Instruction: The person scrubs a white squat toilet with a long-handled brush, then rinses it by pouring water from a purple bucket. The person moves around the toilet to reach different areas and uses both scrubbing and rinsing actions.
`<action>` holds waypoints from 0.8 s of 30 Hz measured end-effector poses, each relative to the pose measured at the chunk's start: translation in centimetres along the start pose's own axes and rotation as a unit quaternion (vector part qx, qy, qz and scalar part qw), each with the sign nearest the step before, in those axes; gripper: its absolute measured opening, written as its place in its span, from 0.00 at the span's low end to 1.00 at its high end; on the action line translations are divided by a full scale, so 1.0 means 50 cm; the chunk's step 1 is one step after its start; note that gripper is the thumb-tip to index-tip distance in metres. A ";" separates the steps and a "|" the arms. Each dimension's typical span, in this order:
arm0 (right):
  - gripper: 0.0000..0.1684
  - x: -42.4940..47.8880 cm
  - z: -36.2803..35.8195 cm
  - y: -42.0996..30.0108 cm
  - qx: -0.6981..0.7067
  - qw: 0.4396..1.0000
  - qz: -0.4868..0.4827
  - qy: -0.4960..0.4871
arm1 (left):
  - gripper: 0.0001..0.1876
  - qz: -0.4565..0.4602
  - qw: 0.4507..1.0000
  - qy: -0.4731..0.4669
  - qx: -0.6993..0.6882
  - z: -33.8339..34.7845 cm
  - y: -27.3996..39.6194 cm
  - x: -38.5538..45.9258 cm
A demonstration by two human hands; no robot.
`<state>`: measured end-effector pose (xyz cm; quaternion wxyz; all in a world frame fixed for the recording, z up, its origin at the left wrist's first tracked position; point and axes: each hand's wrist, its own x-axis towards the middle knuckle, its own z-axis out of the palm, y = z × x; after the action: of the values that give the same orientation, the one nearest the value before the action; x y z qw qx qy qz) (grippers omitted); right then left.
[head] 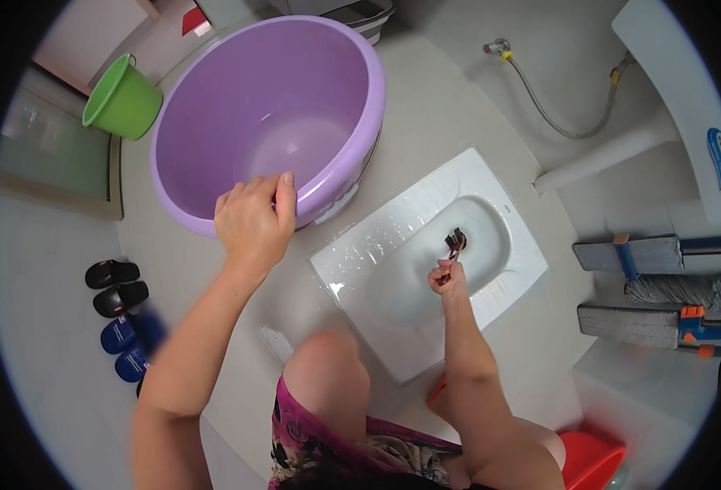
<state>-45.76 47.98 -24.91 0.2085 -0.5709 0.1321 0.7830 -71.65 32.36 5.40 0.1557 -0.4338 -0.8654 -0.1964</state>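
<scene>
My left hand [253, 211] grips the near rim of a large purple plastic tub [195, 135], which leans over with a little water in the bottom. My right hand [447, 277] is closed around the handle of a small dark brown brush [456, 239]. The brush head is over the drain end of a white ceramic squat toilet [360, 269] set in the floor. I cannot tell whether its bristles touch the bowl. Wet patches shine on the toilet's left side.
A green bucket [128, 101] stands beyond the tub. Slippers [121, 298] line the left wall. A hose [538, 104] and white pipe [605, 153] run along the right wall, above flat mops [630, 324]. A red plastic container [590, 459] is at lower right.
</scene>
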 end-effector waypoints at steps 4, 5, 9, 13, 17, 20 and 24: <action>0.18 -0.002 -0.027 -0.046 -0.198 0.979 0.041 0.016 | 0.17 -0.001 1.000 0.007 0.004 0.008 -0.006 -0.001; 0.16 -0.003 -0.034 -0.060 -0.251 0.966 0.050 0.028 | 0.17 -0.002 1.000 0.004 0.005 0.009 -0.004 -0.002; 0.18 -0.031 -0.036 -0.122 -0.413 0.903 0.099 0.070 | 0.17 -0.003 1.000 0.002 0.024 0.002 -0.012 -0.002; 0.03 -0.019 -0.116 -0.241 -0.794 0.601 -0.010 0.095 | 0.18 -0.008 1.000 0.001 0.018 0.008 -0.003 0.001; 0.14 -0.091 -0.018 -0.225 -0.950 0.166 -0.223 0.139 | 0.18 -0.001 0.998 0.011 0.054 -0.007 -0.035 -0.004; 0.13 -0.100 -0.013 -0.270 -0.935 0.164 -0.258 0.179 | 0.18 -0.013 1.000 0.001 0.026 0.012 0.000 0.002; 0.16 -0.034 -0.116 -0.233 -0.714 0.596 -0.282 0.235 | 0.19 -0.017 1.000 -0.010 0.007 0.024 0.015 0.003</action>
<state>-34.88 55.34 -24.77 -0.0931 -0.7105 -0.5923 0.3683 -71.26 33.45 4.59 0.1467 -0.4201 -0.8755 -0.1885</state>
